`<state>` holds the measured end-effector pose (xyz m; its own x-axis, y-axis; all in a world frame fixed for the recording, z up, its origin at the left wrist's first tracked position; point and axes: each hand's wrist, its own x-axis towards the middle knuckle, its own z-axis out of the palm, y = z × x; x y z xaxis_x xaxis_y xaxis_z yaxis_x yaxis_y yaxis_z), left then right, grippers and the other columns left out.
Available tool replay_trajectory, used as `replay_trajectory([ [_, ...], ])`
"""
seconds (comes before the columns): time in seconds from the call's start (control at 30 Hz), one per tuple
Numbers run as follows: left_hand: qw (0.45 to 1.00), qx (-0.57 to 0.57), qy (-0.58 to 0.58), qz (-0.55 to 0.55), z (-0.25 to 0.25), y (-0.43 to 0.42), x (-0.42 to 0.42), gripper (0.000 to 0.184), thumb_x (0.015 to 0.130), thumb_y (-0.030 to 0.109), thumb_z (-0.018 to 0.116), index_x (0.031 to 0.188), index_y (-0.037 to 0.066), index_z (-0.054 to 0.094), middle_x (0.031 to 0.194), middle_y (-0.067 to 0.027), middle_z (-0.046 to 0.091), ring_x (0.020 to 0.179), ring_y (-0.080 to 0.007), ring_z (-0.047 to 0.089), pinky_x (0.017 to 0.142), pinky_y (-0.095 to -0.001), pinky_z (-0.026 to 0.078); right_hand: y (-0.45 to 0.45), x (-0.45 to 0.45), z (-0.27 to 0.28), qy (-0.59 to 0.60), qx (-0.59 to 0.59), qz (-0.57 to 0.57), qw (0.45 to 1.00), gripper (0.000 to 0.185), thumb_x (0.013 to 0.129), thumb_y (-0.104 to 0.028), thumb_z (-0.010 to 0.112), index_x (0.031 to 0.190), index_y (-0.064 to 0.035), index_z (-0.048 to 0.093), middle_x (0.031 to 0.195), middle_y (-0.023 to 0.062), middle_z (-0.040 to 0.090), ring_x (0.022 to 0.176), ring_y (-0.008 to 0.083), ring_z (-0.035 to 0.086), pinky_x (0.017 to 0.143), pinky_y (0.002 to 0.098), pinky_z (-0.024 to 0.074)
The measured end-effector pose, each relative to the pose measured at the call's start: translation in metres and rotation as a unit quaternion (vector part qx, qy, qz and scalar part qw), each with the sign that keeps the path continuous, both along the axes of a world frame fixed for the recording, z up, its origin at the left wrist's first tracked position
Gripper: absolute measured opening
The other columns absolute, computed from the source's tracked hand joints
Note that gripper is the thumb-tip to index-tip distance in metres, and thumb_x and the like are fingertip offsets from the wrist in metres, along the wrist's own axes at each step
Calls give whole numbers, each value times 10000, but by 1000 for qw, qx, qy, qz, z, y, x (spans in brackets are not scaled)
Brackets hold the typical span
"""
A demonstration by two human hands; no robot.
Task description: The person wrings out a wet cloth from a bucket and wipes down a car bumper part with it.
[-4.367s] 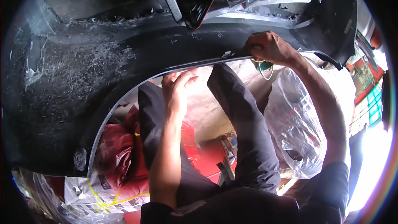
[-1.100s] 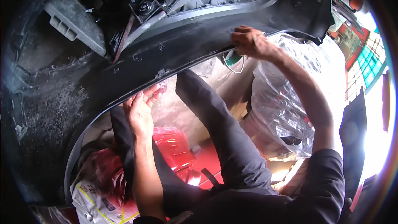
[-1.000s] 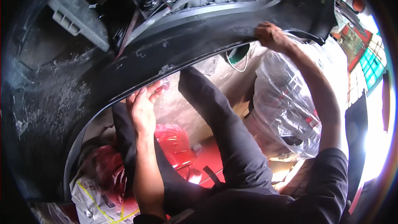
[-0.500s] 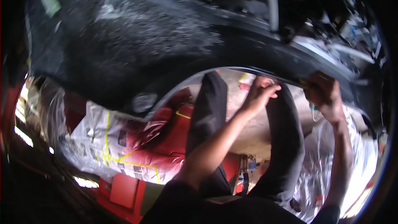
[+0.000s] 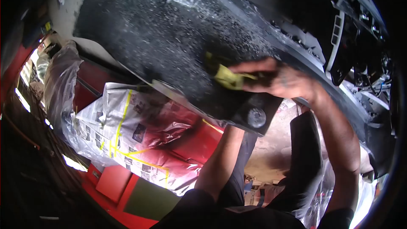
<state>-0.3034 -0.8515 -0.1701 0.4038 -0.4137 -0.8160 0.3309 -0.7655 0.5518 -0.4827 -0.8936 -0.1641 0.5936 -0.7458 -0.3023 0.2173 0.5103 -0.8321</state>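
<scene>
A large black car body panel, like a bumper cover (image 5: 165, 51), lies across the view, its surface speckled with pale wet-looking spots and dust. Over it is my right hand (image 5: 275, 78), slightly blurred, its fingers closed on a folded yellow piece of sandpaper (image 5: 229, 77) that is against or just above the panel. My left forearm (image 5: 224, 150) reaches up under the panel's lower edge. The left hand itself is hidden behind that edge, so its grip does not show. A round pale spot (image 5: 256, 118) marks the panel's lower corner, near my right wrist.
A red car part (image 5: 190, 144) lies below left, partly masked with newspaper (image 5: 140, 133) and yellow tape. Clear plastic sheeting (image 5: 63, 85) hangs at the left. Grey and white plastic parts (image 5: 339, 38) with wires are at the upper right. My legs (image 5: 305, 144) are beneath.
My right hand has moved left from the panel's curved edge onto its face, with the yellow piece now plainly visible. The panel has shifted in view, and my left hand has gone behind it.
</scene>
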Motion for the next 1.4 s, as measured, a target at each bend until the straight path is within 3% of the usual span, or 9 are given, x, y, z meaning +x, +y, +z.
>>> replay_trajectory([
  [0.07, 997, -73, -2, 29, 23, -31, 5, 472, 1048, 342, 456, 1376, 3, 464, 1314, -157, 567, 1167, -216, 589, 991, -373, 458, 5, -19, 1, 169, 32, 116, 978, 383, 962, -233, 686, 1288, -35, 662, 1302, 162, 659, 1200, 280, 635, 1045, 414, 521],
  [0.23, 930, -364, 4, 44, 99, -87, 20, 600, 1074, 394, 435, 1515, -6, 359, 1485, -156, 460, 1318, -238, 498, 1147, -391, 372, -21, -18, 33, 4, 237, -71, 969, 304, 835, 46, 756, 1125, -44, 742, 1129, 121, 733, 1059, 211, 696, 961, 314, 565],
  [0.3, 890, -456, 11, -7, 113, -102, 13, 589, 1100, 347, 389, 1554, -15, 290, 1562, -154, 366, 1434, -261, 364, 1208, -396, 274, -39, 0, 47, -34, 63, -74, 995, 285, 819, 57, 757, 1085, -43, 751, 1090, 121, 737, 1005, 200, 704, 927, 307, 576],
  [0.4, 893, -282, -271, -221, 117, -103, 0, 668, 1096, 364, 333, 1591, -33, 121, 1644, -222, 172, 1530, -296, 168, 1247, -431, 134, -70, 43, 55, -24, -112, -67, 991, 199, 808, 13, 746, 1007, -2, 748, 906, 132, 744, 802, 208, 715, 728, 308, 574],
  [0.6, 898, -364, -162, -187, 104, -110, -5, 728, 1094, 416, 296, 1572, -97, 99, 1634, -261, 146, 1506, -333, 219, 1221, -437, 208, -201, 115, 58, 41, -110, -284, 952, 194, 888, -164, 720, 999, -6, 732, 807, 71, 727, 753, 137, 658, 719, 300, 530],
  [0.73, 908, -338, -159, -189, 111, -107, -10, 759, 1097, 436, 297, 1578, -89, 33, 1623, -268, 163, 1486, -329, 248, 1210, -424, 207, -142, 78, 64, -14, -156, -187, 970, 321, 833, -6, 694, 1153, -11, 677, 1138, 115, 693, 996, 188, 657, 874, 325, 515],
  [0.83, 914, -334, -156, -168, 112, -111, -15, 763, 1098, 408, 355, 1594, -40, -15, 1647, -224, 109, 1502, -296, 198, 1220, -409, 165, -105, 53, 57, -157, 43, -120, 979, 395, 761, 109, 610, 1141, 8, 652, 1194, 127, 651, 1104, 235, 639, 952, 354, 496],
  [1.1, 919, -327, -147, -165, 115, -115, -15, 764, 1096, 395, 376, 1593, -41, -8, 1652, -219, 119, 1505, -289, 196, 1219, -399, 171, -200, 115, 68, -8, -125, -345, 930, 207, 834, -3, 659, 1037, 28, 682, 832, 151, 701, 804, 202, 703, 717, 349, 551],
  [1.4, 925, -317, -132, -163, 122, -118, -15, 774, 1091, 398, 398, 1599, -13, -16, 1654, -211, 115, 1507, -291, 186, 1220, -411, 156, -203, 124, 82, 65, -230, -357, 903, 289, 866, -65, 699, 1147, -12, 655, 1045, 154, 658, 906, 265, 672, 820, 379, 536],
])
